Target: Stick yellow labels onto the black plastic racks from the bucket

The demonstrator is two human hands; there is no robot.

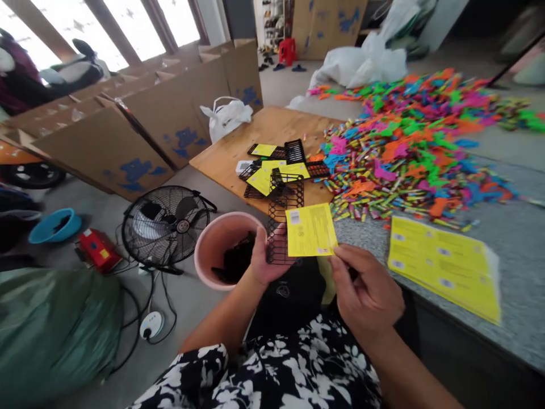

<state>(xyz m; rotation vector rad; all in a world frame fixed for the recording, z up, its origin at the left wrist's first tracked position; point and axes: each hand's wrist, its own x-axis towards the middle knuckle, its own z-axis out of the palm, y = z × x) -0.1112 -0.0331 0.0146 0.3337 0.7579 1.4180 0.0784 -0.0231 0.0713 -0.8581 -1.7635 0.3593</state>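
My left hand [263,264] is closed around the lower end of a black plastic lattice piece [276,245], which stands up from the palm. Between the thumb and fingers of my right hand [369,289], a yellow printed label [311,232] is pinched by its lower right corner. The label overlaps the right side of the lattice; whether the two touch I cannot tell. Just beyond my hands, more black lattice pieces [294,151] and yellow labels [259,180] lie heaped on a wooden board [221,153].
A pink bucket [203,250] with black pieces stands left of my hands, beside a floor fan [170,224]. Colourful plastic toys [409,150] and small wrapped tubes pile up at right. Yellow label sheets [447,267] lie on the grey stone surface. Cardboard boxes [145,130] stand behind.
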